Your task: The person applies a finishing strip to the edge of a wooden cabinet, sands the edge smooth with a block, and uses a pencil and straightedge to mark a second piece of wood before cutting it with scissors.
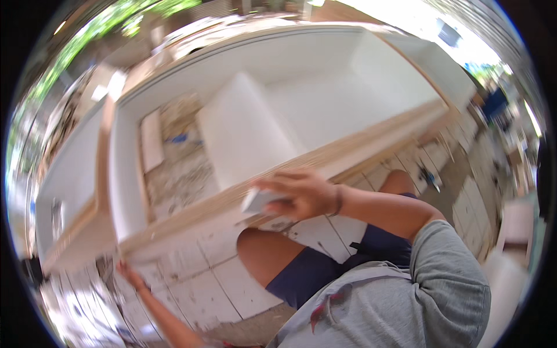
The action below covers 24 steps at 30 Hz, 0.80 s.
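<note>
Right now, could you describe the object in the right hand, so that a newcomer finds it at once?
Find the large cabinet with white inner walls, then its long tan near rim. By the middle of that rim, the right hand holds a small, blurred block. Its pale grey-white colour and compact shape set it apart from the tan rim beside it.

The cabinet (348, 141) lies open side up, its inner faces white and its edges pale brown, with dividers across it. The block (253, 201), whitish and slightly blurred, is tilted in the right hand (301, 194) at the near edge; contact is unclear.
</note>
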Each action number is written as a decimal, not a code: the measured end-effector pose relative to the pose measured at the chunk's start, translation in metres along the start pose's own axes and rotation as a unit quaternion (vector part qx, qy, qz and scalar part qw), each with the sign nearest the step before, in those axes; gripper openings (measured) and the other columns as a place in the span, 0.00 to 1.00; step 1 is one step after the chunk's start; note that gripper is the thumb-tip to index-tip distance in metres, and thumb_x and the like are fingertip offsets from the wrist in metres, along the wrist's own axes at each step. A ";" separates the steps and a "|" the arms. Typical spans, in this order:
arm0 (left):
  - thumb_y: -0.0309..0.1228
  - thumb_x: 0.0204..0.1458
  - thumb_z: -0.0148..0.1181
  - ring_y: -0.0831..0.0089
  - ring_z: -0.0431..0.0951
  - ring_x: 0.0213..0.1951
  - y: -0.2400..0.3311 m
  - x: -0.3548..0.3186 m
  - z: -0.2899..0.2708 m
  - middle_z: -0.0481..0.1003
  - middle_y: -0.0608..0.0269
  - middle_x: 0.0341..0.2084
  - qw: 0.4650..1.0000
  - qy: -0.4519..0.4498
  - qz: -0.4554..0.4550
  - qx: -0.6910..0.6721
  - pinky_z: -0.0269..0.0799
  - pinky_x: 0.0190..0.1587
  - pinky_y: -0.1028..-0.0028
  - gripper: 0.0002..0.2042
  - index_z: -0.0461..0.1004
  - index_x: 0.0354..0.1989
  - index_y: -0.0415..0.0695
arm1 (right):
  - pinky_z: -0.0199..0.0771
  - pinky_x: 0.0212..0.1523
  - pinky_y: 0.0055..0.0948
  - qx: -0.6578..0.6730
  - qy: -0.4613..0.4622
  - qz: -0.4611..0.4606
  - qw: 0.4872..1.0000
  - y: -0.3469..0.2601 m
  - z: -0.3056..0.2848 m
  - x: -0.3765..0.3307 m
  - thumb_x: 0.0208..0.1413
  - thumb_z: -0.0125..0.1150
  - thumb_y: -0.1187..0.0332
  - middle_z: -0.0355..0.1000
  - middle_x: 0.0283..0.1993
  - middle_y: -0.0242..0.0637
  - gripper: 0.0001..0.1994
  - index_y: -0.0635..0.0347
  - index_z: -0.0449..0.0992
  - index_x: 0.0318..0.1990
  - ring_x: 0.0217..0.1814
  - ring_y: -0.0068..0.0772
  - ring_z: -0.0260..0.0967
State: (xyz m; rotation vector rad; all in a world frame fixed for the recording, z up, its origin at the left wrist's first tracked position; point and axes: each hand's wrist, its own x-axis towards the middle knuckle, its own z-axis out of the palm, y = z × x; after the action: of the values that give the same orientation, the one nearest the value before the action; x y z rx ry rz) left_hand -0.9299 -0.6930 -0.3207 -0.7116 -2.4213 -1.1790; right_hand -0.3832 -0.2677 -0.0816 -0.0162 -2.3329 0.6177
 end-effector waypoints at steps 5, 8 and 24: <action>0.29 0.53 0.51 0.61 0.70 0.44 0.030 0.038 -0.028 0.72 0.57 0.43 0.981 -0.069 -0.184 -0.006 0.67 0.49 0.68 0.18 0.68 0.51 0.34 | 0.70 0.49 0.29 -0.279 0.344 0.253 0.860 0.012 -0.219 -0.178 0.58 0.58 0.67 0.72 0.50 0.42 0.22 0.65 0.67 0.58 0.48 0.32 0.70; 0.30 0.57 0.49 0.55 0.68 0.52 0.115 0.037 0.018 0.69 0.49 0.51 0.976 -0.068 -0.091 0.186 0.63 0.55 0.61 0.18 0.66 0.54 0.34 | 0.68 0.42 0.21 -0.259 0.563 0.324 0.714 0.005 -0.310 -0.295 0.62 0.54 0.67 0.70 0.47 0.33 0.22 0.63 0.62 0.61 0.43 0.19 0.66; 0.55 0.51 0.56 0.50 0.60 0.61 0.781 -0.273 0.326 0.63 0.46 0.58 0.802 -0.396 0.447 0.031 0.55 0.61 0.56 0.37 0.59 0.61 0.37 | 0.71 0.43 0.34 -0.104 0.362 0.781 0.498 -0.051 -0.182 -0.660 0.49 0.62 0.69 0.73 0.37 0.47 0.33 0.60 0.57 0.63 0.37 0.40 0.73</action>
State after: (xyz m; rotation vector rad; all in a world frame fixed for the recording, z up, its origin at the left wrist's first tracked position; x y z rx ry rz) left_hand -0.2881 -0.0978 -0.1656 -2.3396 -2.0649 -0.4052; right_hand 0.2349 -0.3555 -0.3671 -2.1909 -0.8966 0.7910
